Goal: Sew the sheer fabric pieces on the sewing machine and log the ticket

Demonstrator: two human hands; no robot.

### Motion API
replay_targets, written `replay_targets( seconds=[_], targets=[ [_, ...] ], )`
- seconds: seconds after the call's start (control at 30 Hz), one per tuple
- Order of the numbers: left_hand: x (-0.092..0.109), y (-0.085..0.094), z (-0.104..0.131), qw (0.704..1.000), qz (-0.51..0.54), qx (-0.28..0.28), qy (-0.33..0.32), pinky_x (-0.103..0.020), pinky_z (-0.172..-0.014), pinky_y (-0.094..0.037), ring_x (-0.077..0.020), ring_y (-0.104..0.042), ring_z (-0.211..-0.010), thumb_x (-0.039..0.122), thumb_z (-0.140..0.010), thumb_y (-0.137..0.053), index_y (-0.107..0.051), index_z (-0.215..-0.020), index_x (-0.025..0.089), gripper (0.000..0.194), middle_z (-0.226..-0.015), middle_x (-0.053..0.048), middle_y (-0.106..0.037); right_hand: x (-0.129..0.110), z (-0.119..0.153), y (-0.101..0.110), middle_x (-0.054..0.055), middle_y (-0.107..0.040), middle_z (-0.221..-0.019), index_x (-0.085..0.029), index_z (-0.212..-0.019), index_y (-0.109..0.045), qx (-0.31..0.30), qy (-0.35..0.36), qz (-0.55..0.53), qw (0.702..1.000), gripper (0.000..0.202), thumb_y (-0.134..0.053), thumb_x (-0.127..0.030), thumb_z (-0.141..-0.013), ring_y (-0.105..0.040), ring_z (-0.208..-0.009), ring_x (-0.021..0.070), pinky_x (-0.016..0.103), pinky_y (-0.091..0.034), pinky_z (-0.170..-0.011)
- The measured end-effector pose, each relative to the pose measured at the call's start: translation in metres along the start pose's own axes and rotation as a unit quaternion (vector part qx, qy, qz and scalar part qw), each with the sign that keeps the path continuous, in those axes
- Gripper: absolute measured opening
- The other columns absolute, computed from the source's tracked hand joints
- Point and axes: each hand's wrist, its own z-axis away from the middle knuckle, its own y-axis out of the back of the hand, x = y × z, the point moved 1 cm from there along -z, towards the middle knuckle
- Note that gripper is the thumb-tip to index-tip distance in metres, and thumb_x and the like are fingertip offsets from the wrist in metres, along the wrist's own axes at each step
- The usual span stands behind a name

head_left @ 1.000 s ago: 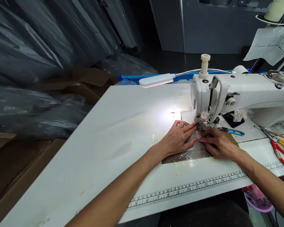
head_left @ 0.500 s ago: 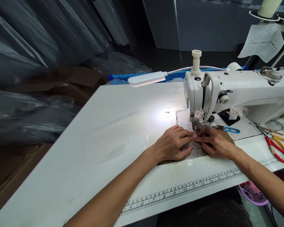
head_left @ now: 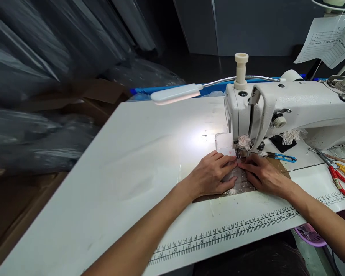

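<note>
Both my hands rest on the bed of a white sewing machine, just in front of its presser foot. My left hand lies palm down, thumb and fingers apart, its fingertips by the foot. My right hand reaches in from the other side, thumb apart from its stretched forefinger. The fingertips of both nearly meet over a small pale piece too hidden to name. Below them a clear, shiny sheet covers a brown patch. A pink fabric flower sits near the needle bar; the needle is hidden.
Blue thread snips and red-handled scissors lie to the right, beside yellow handles. A lamp lights the white table. A printed ruler runs along the front edge. Cardboard boxes stand left; a purple basket sits below.
My view has shifted a little, so the machine and scissors appear slightly farther right. My hands keep nearly the same place by the presser foot, fingertips slightly closer to it.
</note>
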Motion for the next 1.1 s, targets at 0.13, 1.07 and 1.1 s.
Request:
replay_targets(
  seconds=[0.13, 1.07, 1.1],
  targets=[
    [-0.001, -0.003, -0.001, 1.0, -0.02, 0.007, 0.009, -0.04, -0.073, -0.053, -0.0232, -0.066, -0.088, 0.036, -0.092, -0.051, -0.069, -0.109, 0.017, 0.032, -0.115, -0.011, -0.07, -0.001, 0.0, -0.001, 0.014, -0.054, -0.111, -0.018, -0.127, -0.059, 0.0, -0.001, -0.004, 1.0, 0.034, -0.041, -0.016, -0.098, -0.056, -0.097, 0.023, 0.045, -0.057, -0.087],
    [-0.005, 0.007, 0.0, 0.976, 0.22, 0.008, 0.005, -0.032, -0.075, -0.059, -0.0161, -0.066, -0.088, 0.025, -0.093, -0.056, -0.069, -0.095, 0.018, 0.015, -0.095, -0.006, -0.07, 0.014, -0.012, 0.019, 0.004, -0.067, -0.088, -0.017, -0.086, -0.071, 0.064, -0.223, -0.128, 0.964, 0.025, -0.047, -0.012, -0.082, -0.062, -0.081, 0.0179, 0.029, -0.049, -0.074],
    [-0.005, 0.005, 0.0, 0.975, 0.224, 0.01, 0.009, -0.032, -0.075, -0.059, -0.0161, -0.067, -0.088, 0.025, -0.093, -0.056, -0.07, -0.093, 0.018, 0.015, -0.095, -0.006, -0.07, 0.014, -0.016, 0.022, 0.004, -0.068, -0.089, -0.017, -0.087, -0.071, 0.036, -0.235, -0.123, 0.964, 0.026, -0.047, -0.011, -0.082, -0.062, -0.081, 0.0178, 0.028, -0.049, -0.074]
  ],
)
